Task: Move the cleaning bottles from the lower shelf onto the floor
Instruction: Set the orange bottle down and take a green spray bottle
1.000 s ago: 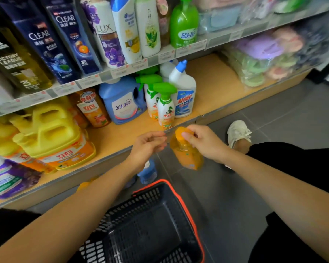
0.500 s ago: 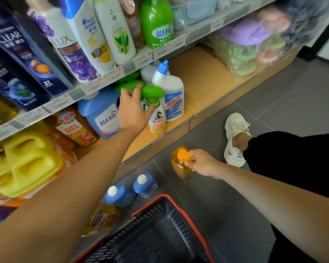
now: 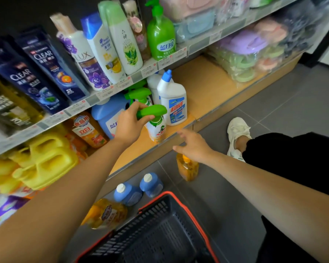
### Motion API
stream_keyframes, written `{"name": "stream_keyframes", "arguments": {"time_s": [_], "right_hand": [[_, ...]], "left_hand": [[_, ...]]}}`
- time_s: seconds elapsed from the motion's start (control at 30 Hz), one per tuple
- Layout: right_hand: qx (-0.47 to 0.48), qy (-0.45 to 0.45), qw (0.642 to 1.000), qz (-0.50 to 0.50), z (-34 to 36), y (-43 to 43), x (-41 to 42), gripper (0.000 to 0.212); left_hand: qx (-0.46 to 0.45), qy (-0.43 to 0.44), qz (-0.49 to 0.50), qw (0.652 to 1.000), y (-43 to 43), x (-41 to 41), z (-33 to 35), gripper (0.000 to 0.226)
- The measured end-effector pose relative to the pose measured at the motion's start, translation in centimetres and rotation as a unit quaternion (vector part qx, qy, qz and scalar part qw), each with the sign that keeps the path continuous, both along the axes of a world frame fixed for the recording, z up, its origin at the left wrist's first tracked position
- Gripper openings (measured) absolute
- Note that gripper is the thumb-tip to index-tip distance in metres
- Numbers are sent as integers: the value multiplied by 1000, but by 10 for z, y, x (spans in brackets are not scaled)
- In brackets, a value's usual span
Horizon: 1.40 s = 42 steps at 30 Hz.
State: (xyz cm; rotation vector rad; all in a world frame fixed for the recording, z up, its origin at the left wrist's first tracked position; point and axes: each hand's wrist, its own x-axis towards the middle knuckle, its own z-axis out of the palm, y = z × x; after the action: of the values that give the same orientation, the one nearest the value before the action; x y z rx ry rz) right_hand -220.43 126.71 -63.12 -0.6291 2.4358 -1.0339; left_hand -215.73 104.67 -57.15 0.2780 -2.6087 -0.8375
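Spray btl [image 3: 157,128] at lower shelf [image 3: 207,86] front, toilet cleaner [image 3: 174,103] just right, basket [image 3: 193,219] on floor [image 3: 273,120].

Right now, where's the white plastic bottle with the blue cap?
Head view, centre: the white plastic bottle with the blue cap stands on the lower wooden shelf, just right of the green-trigger spray bottle gripped by the left hand.

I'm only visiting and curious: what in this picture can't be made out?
All in the head view.
Spray bottle: neck hidden by the gripping left hand.
Orange bottle below the right hand: top partly hidden by that hand.
Basket: cut off by the bottom edge.
Price tags: too blurred to read.
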Motion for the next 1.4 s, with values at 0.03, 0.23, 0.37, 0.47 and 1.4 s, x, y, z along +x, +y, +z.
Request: {"name": "stream_keyframes", "arguments": {"time_s": [0.03,0.23,0.37,0.47,1.4], "right_hand": [[-47,-14,999,-4,4,-6,3,74],[-174,-54,981,72,25,-30,33,95],[-234,-154,943,178,39,-44,57,74],[-256,-222,923,181,44,-52,82,67],[-344,-222,912,6,72,-81,126,17]], "left_hand": [[18,7,5,1000,-1,10,6,34],[222,20,-37,974,-12,85,48,21],[361,69,-10,930,-9,128,53,17],[401,97,30,910,-10,151,50,22],[211,-97,119,965,40,242,-20,87]]}}
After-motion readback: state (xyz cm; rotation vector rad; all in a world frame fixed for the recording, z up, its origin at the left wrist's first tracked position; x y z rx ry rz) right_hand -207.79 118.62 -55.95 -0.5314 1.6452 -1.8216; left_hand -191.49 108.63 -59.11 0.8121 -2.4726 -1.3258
